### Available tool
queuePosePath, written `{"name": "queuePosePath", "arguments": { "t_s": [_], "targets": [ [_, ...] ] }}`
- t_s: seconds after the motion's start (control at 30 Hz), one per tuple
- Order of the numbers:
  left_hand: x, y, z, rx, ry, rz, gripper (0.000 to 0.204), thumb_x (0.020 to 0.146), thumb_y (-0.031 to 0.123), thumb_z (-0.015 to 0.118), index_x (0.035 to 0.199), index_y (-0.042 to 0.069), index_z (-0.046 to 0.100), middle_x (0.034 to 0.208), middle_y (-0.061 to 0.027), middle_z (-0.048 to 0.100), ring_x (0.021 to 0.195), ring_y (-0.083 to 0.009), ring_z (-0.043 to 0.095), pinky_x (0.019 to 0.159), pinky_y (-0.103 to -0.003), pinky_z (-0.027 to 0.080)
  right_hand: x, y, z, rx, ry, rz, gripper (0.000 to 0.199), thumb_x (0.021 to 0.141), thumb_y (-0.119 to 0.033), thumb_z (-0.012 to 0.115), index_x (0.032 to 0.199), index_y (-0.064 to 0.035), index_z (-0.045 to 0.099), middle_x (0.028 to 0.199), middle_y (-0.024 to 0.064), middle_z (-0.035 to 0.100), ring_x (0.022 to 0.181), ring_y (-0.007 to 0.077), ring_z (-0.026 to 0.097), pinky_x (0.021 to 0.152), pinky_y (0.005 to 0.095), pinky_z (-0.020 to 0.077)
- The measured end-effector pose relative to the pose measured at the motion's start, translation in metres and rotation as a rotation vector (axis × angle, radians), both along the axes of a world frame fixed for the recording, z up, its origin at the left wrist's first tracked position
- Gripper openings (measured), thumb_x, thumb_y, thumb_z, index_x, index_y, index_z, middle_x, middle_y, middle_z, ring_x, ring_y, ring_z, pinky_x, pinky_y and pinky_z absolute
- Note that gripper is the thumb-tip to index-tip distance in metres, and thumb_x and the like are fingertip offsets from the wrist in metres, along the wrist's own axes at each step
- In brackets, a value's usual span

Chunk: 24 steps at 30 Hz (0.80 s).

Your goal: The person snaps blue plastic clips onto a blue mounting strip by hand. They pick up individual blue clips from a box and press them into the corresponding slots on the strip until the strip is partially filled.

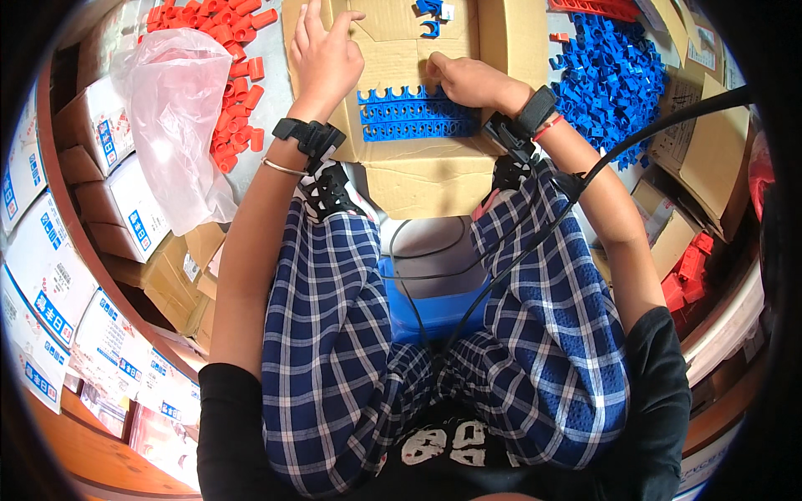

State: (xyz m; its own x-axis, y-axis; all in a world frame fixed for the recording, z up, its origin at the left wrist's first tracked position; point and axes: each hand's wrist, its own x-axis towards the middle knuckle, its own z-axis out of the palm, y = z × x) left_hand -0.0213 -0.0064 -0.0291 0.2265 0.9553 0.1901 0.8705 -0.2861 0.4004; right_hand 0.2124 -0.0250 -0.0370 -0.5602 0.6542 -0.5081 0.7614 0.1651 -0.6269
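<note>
Over the left wall of a shallow cardboard box, my left hand has its fingers stretched apart and holds nothing visible. My right hand is inside the box, fingers curled with thumb and forefinger together. Whatever it pinches, if anything, is too small or hidden to make out. Just below its fingers lie joined rows of blue pipe clips on the box bottom, their open cups facing away from me. Farther up in the box are a few loose blue clips.
Red pipe fittings and a clear plastic bag lie left of the box. A heap of blue clips lies to the right. White cartons line the left side. A black cable crosses my right arm.
</note>
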Motion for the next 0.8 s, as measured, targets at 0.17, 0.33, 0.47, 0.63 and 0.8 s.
{"name": "queuePosePath", "arguments": {
  "t_s": [0.17, 0.33, 0.47, 0.63, 0.8],
  "targets": [
    [0.003, 0.001, 0.000, 0.003, -0.005, 0.002, 0.045, 0.076, 0.004, 0.051, 0.114, 0.026, 0.060, 0.148, -0.0200, 0.024, 0.132, -0.0422, 0.027, 0.109, -0.050, 0.022, 0.003, -0.001, 0.000, 0.030, 0.007, -0.032, 0.024, 0.085, -0.004, 0.043, 0.108, -0.0036, 0.048, 0.093, 0.0209, 0.064, 0.090, 0.0415, 0.060, 0.079, 0.0488, 0.0474],
    [-0.002, 0.000, 0.002, -0.018, -0.010, 0.006, 0.044, 0.076, 0.004, 0.051, 0.114, 0.025, 0.060, 0.148, -0.0203, 0.024, 0.133, -0.0419, 0.026, 0.109, -0.049, 0.022, 0.000, 0.011, 0.016, 0.169, -0.008, -0.003, 0.022, 0.081, -0.003, 0.046, 0.102, -0.0029, 0.053, 0.093, 0.0198, 0.063, 0.089, 0.0394, 0.060, 0.078, 0.0461, 0.0484],
    [0.001, 0.001, 0.003, -0.012, -0.016, 0.002, 0.044, 0.076, 0.004, 0.051, 0.114, 0.025, 0.060, 0.148, -0.0204, 0.024, 0.133, -0.0419, 0.026, 0.109, -0.049, 0.022, 0.009, 0.033, 0.017, 0.566, 0.117, -0.005, 0.025, 0.076, 0.001, 0.048, 0.098, -0.0018, 0.059, 0.100, 0.0159, 0.060, 0.087, 0.0365, 0.060, 0.076, 0.0438, 0.0496],
    [0.002, -0.001, 0.004, -0.031, -0.014, 0.008, 0.044, 0.076, 0.004, 0.050, 0.113, 0.025, 0.061, 0.147, -0.0207, 0.024, 0.133, -0.0422, 0.026, 0.109, -0.049, 0.022, 0.006, 0.036, 0.007, 0.472, 0.035, 0.062, 0.024, 0.074, 0.001, 0.051, 0.097, -0.0006, 0.059, 0.101, 0.0169, 0.056, 0.096, 0.0346, 0.058, 0.081, 0.0422, 0.0499],
    [0.000, 0.000, 0.002, -0.019, -0.012, 0.005, 0.044, 0.076, 0.004, 0.050, 0.113, 0.025, 0.060, 0.148, -0.0207, 0.024, 0.133, -0.0425, 0.026, 0.109, -0.049, 0.021, 0.004, 0.038, 0.000, 0.550, -0.092, 0.133, 0.018, 0.073, 0.000, 0.052, 0.088, 0.0063, 0.059, 0.095, 0.0243, 0.057, 0.083, 0.0368, 0.063, 0.072, 0.0415, 0.0526]
  ]
}}
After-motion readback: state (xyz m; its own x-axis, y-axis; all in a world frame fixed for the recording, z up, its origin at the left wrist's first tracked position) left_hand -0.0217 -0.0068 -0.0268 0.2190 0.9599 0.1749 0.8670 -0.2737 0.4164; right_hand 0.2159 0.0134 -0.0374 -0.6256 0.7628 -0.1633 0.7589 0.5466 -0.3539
